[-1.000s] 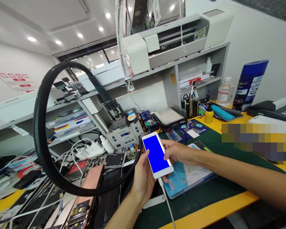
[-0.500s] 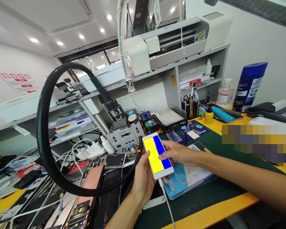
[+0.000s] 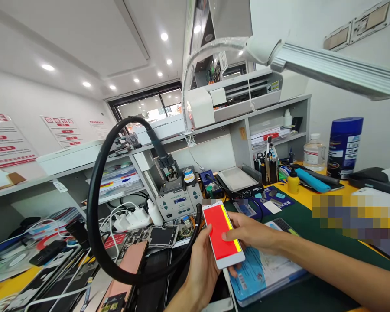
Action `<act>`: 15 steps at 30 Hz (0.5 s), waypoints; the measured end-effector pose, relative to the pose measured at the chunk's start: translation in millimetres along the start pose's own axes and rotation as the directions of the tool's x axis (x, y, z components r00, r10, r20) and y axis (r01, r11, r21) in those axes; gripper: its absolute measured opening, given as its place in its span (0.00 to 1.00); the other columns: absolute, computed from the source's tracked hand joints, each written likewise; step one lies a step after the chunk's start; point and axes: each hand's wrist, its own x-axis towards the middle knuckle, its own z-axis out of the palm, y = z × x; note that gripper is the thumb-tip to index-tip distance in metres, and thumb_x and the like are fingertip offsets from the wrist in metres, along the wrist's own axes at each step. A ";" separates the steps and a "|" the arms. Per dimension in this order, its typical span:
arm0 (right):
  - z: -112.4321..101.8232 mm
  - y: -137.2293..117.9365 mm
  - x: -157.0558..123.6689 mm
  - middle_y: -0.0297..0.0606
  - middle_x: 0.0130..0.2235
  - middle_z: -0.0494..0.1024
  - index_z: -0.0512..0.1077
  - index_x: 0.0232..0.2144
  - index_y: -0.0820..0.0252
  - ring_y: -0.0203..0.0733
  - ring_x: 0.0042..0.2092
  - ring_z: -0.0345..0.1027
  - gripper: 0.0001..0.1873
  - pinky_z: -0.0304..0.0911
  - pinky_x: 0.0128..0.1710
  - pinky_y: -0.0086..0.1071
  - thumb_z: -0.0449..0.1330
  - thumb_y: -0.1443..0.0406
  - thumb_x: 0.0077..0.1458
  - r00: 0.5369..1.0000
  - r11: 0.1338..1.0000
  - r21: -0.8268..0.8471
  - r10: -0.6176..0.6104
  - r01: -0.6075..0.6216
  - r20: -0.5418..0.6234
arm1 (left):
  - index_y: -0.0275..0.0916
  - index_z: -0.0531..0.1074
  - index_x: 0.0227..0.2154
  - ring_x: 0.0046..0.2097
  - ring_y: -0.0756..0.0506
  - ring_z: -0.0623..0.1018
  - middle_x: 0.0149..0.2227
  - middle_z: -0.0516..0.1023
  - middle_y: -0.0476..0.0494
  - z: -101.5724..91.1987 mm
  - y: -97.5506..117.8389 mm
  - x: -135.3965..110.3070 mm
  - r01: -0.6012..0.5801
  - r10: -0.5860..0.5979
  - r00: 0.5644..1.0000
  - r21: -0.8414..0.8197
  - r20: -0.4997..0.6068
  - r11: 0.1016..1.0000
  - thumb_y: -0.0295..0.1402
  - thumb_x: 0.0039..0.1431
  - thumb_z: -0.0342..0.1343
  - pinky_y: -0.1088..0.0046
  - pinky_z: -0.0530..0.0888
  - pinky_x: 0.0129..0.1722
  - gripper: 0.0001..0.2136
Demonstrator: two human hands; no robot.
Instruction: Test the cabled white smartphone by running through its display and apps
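Note:
A white phone (image 3: pixel 223 234) sits in my left hand (image 3: pixel 199 264), which grips it from the left and underneath. Its screen is mostly red with a narrow yellow strip along the right edge. My right hand (image 3: pixel 251 234) reaches in from the right; its thumb lies on the screen while the other fingers curl behind the phone's right side. A white cable (image 3: pixel 229 288) runs down from the phone's lower end. Beneath the phone lies a blue printed pack (image 3: pixel 263 275) on the green mat (image 3: pixel 315 234).
A thick black hose (image 3: pixel 97 225) loops from a grey rework station (image 3: pixel 178 201) at the left. Phone parts and cables clutter the left bench. Shelves hold a white machine (image 3: pixel 234 102); a lamp arm (image 3: pixel 328 69) hangs overhead. Bottles, a blue canister (image 3: pixel 344 145) and tools stand at right.
The phone screen went from blue, through yellow sliding over blue, to red with a yellow strip. The view tilted upward and the hands sit lower in frame; the lamp came into view.

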 end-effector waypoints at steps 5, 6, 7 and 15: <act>-2.8 2.9 2.2 0.39 0.33 0.80 0.64 0.48 0.60 0.42 0.29 0.75 0.28 0.66 0.24 0.30 0.55 0.72 0.40 0.998 0.988 0.150 -0.035 0.026 0.059 | 0.29 0.64 0.55 0.35 0.41 0.80 0.39 0.79 0.35 2.0 -0.6 -0.1 -0.009 0.008 1.000 -0.026 -0.003 1.000 0.45 0.64 0.48 0.69 0.74 0.32 0.25; -2.5 2.1 1.7 0.39 0.33 0.80 0.64 0.48 0.60 0.42 0.29 0.75 0.28 0.66 0.24 0.30 0.55 0.72 0.40 0.998 0.986 0.163 -0.037 0.027 0.055 | 0.29 0.64 0.55 0.35 0.41 0.80 0.38 0.80 0.35 2.7 -0.7 0.6 -0.010 0.009 1.000 -0.032 -0.003 0.999 0.45 0.64 0.48 0.68 0.74 0.32 0.25; -1.7 0.9 0.8 0.40 0.34 0.80 0.65 0.48 0.60 0.42 0.29 0.75 0.27 0.67 0.25 0.29 0.56 0.71 0.41 0.998 0.986 0.164 -0.036 0.028 0.049 | 0.29 0.64 0.55 0.35 0.41 0.80 0.38 0.80 0.34 3.5 -0.8 1.4 -0.011 0.010 1.000 -0.039 -0.001 0.999 0.44 0.65 0.48 0.68 0.74 0.33 0.25; 8.2 -3.9 -6.0 0.43 0.35 0.81 0.65 0.50 0.62 0.42 0.29 0.75 0.29 0.65 0.24 0.28 0.63 0.65 0.44 1.000 1.000 0.023 -0.017 0.017 -0.010 | 0.26 0.63 0.57 0.37 0.37 0.80 0.37 0.80 0.31 -0.5 -2.4 9.0 0.031 -0.026 0.999 -0.095 0.047 0.995 0.46 0.63 0.45 0.63 0.75 0.37 0.28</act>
